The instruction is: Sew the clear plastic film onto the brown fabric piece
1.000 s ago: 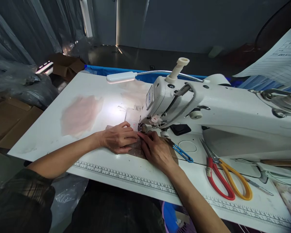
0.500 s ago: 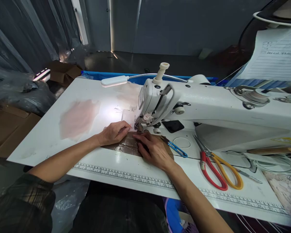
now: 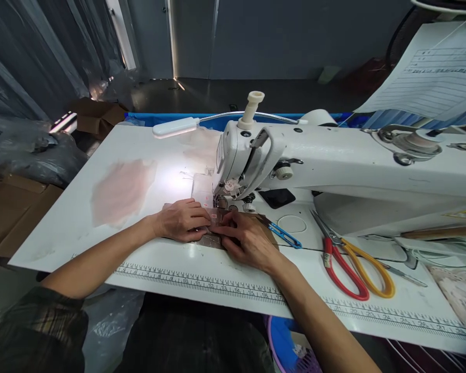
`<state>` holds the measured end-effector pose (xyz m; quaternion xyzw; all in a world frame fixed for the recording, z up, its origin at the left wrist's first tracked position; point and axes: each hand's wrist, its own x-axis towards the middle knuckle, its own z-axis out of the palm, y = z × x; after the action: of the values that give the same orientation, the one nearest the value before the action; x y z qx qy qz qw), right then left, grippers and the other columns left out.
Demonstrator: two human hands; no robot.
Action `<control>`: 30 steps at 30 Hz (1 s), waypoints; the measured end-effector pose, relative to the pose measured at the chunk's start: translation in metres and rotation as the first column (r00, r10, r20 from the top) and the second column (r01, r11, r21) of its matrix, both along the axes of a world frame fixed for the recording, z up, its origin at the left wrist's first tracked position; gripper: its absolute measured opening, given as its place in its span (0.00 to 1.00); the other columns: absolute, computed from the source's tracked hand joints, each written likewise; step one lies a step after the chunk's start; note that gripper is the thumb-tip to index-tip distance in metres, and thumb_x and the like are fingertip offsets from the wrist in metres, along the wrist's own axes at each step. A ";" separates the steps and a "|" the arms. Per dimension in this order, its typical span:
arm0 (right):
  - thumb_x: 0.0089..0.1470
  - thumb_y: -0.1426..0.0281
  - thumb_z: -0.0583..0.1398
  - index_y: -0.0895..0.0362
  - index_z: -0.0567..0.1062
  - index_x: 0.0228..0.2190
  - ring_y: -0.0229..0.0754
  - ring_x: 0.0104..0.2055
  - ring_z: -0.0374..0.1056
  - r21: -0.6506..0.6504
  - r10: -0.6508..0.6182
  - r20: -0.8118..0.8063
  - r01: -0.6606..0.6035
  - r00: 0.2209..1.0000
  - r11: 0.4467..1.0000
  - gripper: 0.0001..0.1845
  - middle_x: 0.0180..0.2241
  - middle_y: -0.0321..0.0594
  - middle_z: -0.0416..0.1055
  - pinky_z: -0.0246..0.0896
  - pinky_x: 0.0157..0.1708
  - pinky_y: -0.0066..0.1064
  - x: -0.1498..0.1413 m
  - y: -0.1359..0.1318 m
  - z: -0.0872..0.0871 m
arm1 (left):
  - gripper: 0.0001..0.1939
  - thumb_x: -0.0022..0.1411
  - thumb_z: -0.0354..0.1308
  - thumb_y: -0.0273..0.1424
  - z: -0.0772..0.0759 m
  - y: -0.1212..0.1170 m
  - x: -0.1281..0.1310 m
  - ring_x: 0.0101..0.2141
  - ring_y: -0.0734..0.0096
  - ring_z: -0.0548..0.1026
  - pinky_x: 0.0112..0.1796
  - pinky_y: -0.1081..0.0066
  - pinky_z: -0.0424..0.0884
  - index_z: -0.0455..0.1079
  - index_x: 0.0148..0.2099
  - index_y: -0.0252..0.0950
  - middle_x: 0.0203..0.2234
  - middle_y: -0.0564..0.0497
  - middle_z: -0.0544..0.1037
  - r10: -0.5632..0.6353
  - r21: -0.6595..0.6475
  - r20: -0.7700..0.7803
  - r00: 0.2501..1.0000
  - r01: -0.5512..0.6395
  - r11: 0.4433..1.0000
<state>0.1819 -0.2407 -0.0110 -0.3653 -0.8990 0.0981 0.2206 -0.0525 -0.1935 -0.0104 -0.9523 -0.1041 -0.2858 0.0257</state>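
A white sewing machine (image 3: 291, 155) stands over a bed covered with shiny brown tape (image 3: 213, 241). A pale sheer fabric piece (image 3: 203, 192) with small pink marks runs past the needle area and toward my fingers. My left hand (image 3: 183, 220) lies just left of the presser foot, its curled fingers closed on the fabric's near part. Meeting it from the right, my right hand (image 3: 248, 239) pinches the fabric's edge with bent fingers. The fingertips partly hide what they hold. Blue thread snips (image 3: 285, 236) rest beside my right hand.
Scissors with red and yellow handles (image 3: 353, 264) lie to the right. A dark flat object (image 3: 276, 198) sits under the machine arm. Pinkish sheer fabric (image 3: 121, 192) lies on the left of the table. A printed ruler (image 3: 202, 285) follows the front edge. A lamp (image 3: 175, 127) lights the needle area.
My left hand has come down from a raised pinch and now lies lower over the fabric, closer to my right fingers. More of the pink-marked fabric shows. The view has shifted slightly.
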 end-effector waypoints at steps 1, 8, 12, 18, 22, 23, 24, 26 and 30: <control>0.56 0.73 0.56 0.49 0.81 0.43 0.44 0.40 0.68 0.002 -0.001 -0.006 0.001 1.000 1.000 0.17 0.39 0.44 0.71 0.67 0.41 0.39 0.000 0.000 0.000 | 0.05 0.64 0.55 0.27 0.000 0.000 0.000 0.33 0.68 0.76 0.33 0.67 0.72 0.72 0.38 0.33 0.36 0.48 0.81 -0.002 0.022 -0.001 1.000 0.002 1.000; 0.56 0.72 0.55 0.48 0.82 0.43 0.44 0.39 0.68 -0.008 -0.011 0.001 0.011 1.000 1.000 0.18 0.38 0.43 0.71 0.66 0.40 0.38 0.000 0.000 0.004 | 0.07 0.66 0.54 0.26 0.000 -0.001 0.001 0.31 0.72 0.75 0.32 0.69 0.70 0.73 0.37 0.35 0.36 0.48 0.80 0.037 0.086 0.027 0.999 -0.039 0.996; 0.56 0.73 0.55 0.48 0.82 0.43 0.43 0.39 0.68 -0.014 -0.006 -0.002 0.006 1.000 1.000 0.19 0.38 0.43 0.71 0.65 0.41 0.37 0.000 -0.002 0.004 | 0.09 0.67 0.53 0.27 -0.003 0.000 0.000 0.32 0.72 0.76 0.35 0.69 0.72 0.74 0.38 0.36 0.36 0.48 0.80 0.041 0.071 -0.019 0.999 -0.040 0.997; 0.55 0.72 0.57 0.47 0.82 0.43 0.43 0.40 0.69 -0.088 -0.023 0.016 0.025 1.000 0.996 0.18 0.40 0.43 0.71 0.65 0.42 0.37 0.002 0.003 0.006 | 0.10 0.67 0.52 0.26 -0.004 0.003 -0.001 0.33 0.71 0.76 0.38 0.67 0.72 0.74 0.37 0.36 0.36 0.49 0.81 0.023 0.066 -0.102 0.994 -0.016 0.998; 0.55 0.71 0.57 0.48 0.80 0.46 0.39 0.35 0.70 -0.344 -0.004 -0.026 -0.005 1.000 0.939 0.19 0.38 0.39 0.73 0.66 0.37 0.31 0.007 0.018 0.017 | 0.10 0.66 0.52 0.25 0.000 0.002 -0.001 0.30 0.72 0.75 0.34 0.68 0.70 0.74 0.35 0.35 0.35 0.49 0.81 0.012 0.071 -0.118 0.993 -0.004 0.997; 0.56 0.71 0.56 0.49 0.79 0.48 0.39 0.33 0.69 -0.365 -0.068 -0.031 0.052 0.997 0.929 0.20 0.35 0.38 0.73 0.66 0.34 0.30 0.008 0.021 0.018 | 0.10 0.66 0.52 0.25 0.001 0.002 -0.002 0.30 0.72 0.75 0.34 0.68 0.70 0.74 0.36 0.35 0.35 0.49 0.81 0.013 0.071 -0.116 0.993 -0.004 0.997; 0.56 0.71 0.56 0.50 0.78 0.49 0.39 0.33 0.69 -0.354 -0.123 -0.030 0.104 0.992 0.929 0.20 0.35 0.39 0.73 0.66 0.33 0.30 0.009 0.023 0.017 | 0.10 0.66 0.52 0.25 0.002 0.002 -0.002 0.30 0.72 0.75 0.34 0.68 0.70 0.74 0.37 0.35 0.35 0.49 0.81 0.013 0.070 -0.118 0.993 -0.005 0.998; 0.56 0.71 0.56 0.49 0.78 0.49 0.40 0.35 0.70 -0.288 -0.187 -0.037 0.169 0.982 0.942 0.21 0.39 0.40 0.73 0.66 0.35 0.32 0.009 0.024 0.011 | 0.10 0.66 0.52 0.26 0.002 0.002 -0.002 0.31 0.71 0.76 0.35 0.68 0.70 0.75 0.38 0.35 0.36 0.48 0.81 0.011 0.066 -0.137 0.990 -0.002 0.998; 0.56 0.71 0.56 0.47 0.78 0.49 0.41 0.40 0.71 -0.175 -0.140 -0.037 0.132 0.989 0.976 0.20 0.46 0.43 0.71 0.66 0.41 0.34 0.007 0.018 -0.006 | 0.10 0.66 0.51 0.26 0.000 0.003 -0.004 0.33 0.70 0.77 0.37 0.67 0.71 0.74 0.40 0.35 0.36 0.48 0.80 -0.009 0.078 -0.164 0.986 0.022 0.997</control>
<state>0.1893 -0.2223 -0.0167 -0.4411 -0.8544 0.1692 0.2162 -0.0561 -0.1902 -0.0100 -0.9715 -0.0828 -0.2110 0.0699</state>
